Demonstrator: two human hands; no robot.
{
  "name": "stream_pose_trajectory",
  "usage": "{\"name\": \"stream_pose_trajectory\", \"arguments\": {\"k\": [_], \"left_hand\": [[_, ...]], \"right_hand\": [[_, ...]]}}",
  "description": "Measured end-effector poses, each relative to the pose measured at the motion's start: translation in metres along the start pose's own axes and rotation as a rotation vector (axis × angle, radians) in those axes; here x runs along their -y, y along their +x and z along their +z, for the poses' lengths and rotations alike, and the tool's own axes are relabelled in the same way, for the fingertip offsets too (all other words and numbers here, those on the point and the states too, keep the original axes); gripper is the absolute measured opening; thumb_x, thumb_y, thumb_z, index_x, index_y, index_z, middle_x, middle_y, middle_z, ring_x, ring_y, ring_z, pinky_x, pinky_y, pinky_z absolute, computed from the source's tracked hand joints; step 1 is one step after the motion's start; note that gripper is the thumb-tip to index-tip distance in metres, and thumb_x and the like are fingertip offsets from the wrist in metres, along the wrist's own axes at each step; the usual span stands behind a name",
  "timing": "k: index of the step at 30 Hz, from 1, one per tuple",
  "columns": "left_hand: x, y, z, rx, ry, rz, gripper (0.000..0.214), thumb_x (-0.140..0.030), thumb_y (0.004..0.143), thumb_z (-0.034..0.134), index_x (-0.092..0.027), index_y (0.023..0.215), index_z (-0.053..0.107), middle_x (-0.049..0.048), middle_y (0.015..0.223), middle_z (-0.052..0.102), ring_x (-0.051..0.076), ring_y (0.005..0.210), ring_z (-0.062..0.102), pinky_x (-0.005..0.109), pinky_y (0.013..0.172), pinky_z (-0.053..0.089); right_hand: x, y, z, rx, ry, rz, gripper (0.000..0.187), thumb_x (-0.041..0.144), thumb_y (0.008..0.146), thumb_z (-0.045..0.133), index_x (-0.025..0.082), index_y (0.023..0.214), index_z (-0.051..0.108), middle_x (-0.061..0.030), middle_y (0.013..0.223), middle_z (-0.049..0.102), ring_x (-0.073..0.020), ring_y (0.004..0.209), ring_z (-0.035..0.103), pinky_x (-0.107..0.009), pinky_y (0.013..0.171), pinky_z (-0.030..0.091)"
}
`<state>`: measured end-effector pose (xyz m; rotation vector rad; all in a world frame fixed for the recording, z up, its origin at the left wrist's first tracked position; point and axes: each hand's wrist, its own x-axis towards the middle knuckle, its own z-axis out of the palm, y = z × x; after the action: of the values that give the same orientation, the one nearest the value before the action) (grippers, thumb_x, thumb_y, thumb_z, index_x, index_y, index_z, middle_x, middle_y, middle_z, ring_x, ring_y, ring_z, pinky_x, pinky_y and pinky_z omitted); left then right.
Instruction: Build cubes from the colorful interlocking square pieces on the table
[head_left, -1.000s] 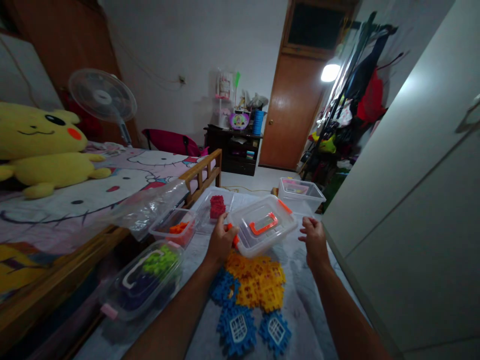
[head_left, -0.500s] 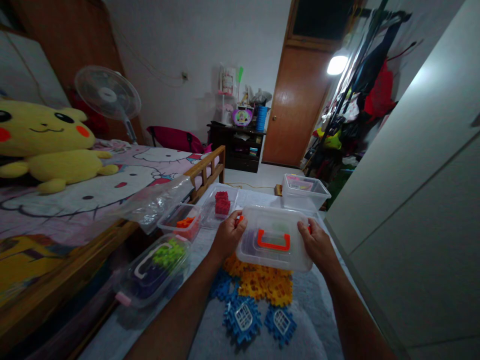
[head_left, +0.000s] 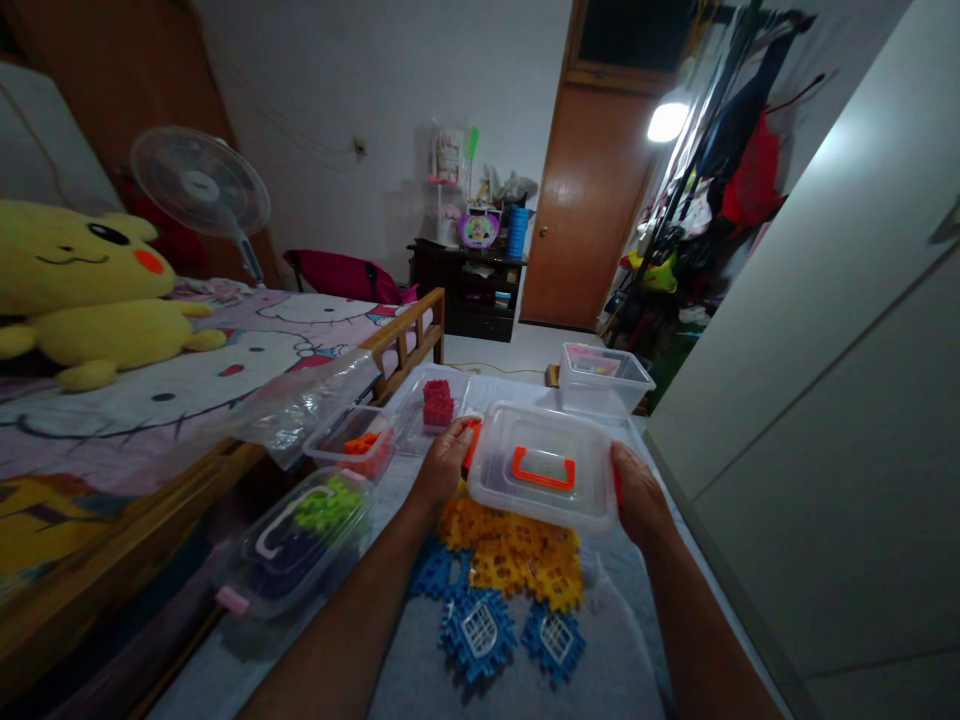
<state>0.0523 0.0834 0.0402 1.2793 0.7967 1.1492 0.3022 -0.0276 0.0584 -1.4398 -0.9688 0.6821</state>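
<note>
Storage box (head_left: 525, 497), clear with orange handle, hovers over yellow tiles (head_left: 517, 555): left grip (head_left: 442, 465) clasps its nine o'clock edge, right grip (head_left: 637, 492) its three o'clock edge.

Reaches forward with both bare forearms; holds left hand (head_left: 442, 465) and right hand (head_left: 637, 492) apart, palms turned inward, fingers curled in a grip.
</note>
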Motion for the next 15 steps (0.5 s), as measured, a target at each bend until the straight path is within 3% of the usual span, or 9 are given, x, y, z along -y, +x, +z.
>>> {"name": "stream_pose_trajectory", "arguments": {"k": [4,6,8,11,12,15], "left_hand": [[0.008,0.003,0.001,-0.009,-0.053,-0.051,0.045,-0.044,0.077,0.062,-0.017,0.112,0.06,-0.0016,0.074,0.064,0.012,0.058,0.054,0.021,0.055,0.044],[0.012,0.004,0.001,-0.007,-0.045,-0.054,0.047,-0.044,0.077,0.062,-0.018,0.116,0.058,-0.0019,0.074,0.064,0.012,0.058,0.055,0.022,0.055,0.044],[0.015,0.006,0.001,-0.001,-0.019,-0.037,0.046,-0.043,0.079,0.06,-0.018,0.117,0.058,-0.0005,0.078,0.066,0.013,0.062,0.057,0.022,0.058,0.046],[0.017,0.006,0.001,-0.001,0.015,-0.015,0.044,-0.041,0.081,0.059,-0.017,0.118,0.059,0.0022,0.086,0.069,0.014,0.067,0.06,0.024,0.061,0.048],[0.018,0.006,0.001,-0.004,0.025,-0.01,0.044,-0.04,0.081,0.059,-0.017,0.118,0.059,0.003,0.088,0.069,0.015,0.068,0.061,0.024,0.062,0.048],[0.019,0.006,0.001,-0.026,0.042,0.005,0.044,-0.04,0.08,0.061,-0.017,0.117,0.062,0.0042,0.09,0.07,0.016,0.071,0.062,0.025,0.064,0.049]], "right_hand": [[-0.015,0.003,0.0,0.055,-0.033,0.082,0.047,0.06,0.085,0.049,0.018,0.096,0.068,-0.0016,0.074,0.067,-0.017,0.061,0.055,-0.027,0.053,0.044],[-0.02,0.004,-0.001,0.038,-0.086,0.102,0.048,0.058,0.085,0.047,0.017,0.096,0.068,-0.002,0.072,0.065,-0.017,0.06,0.054,-0.027,0.052,0.043],[-0.018,0.004,-0.002,-0.141,-0.203,0.039,0.045,0.054,0.085,0.048,0.015,0.098,0.067,-0.0045,0.079,0.066,-0.0192,0.068,0.057,-0.03,0.06,0.047],[-0.001,-0.002,0.002,-0.43,-0.461,-0.303,0.037,0.045,0.085,0.052,0.015,0.102,0.066,-0.0098,0.097,0.064,-0.0239,0.089,0.058,-0.038,0.08,0.047],[0.008,-0.007,0.006,-0.406,-0.543,-0.446,0.034,0.041,0.086,0.053,0.016,0.103,0.066,-0.0108,0.102,0.062,-0.0251,0.096,0.056,-0.04,0.086,0.045],[0.031,-0.023,0.025,-0.058,-0.759,-0.664,0.021,0.034,0.09,0.053,0.023,0.098,0.07,-0.0084,0.103,0.064,-0.026,0.105,0.053,-0.044,0.095,0.037]]}}
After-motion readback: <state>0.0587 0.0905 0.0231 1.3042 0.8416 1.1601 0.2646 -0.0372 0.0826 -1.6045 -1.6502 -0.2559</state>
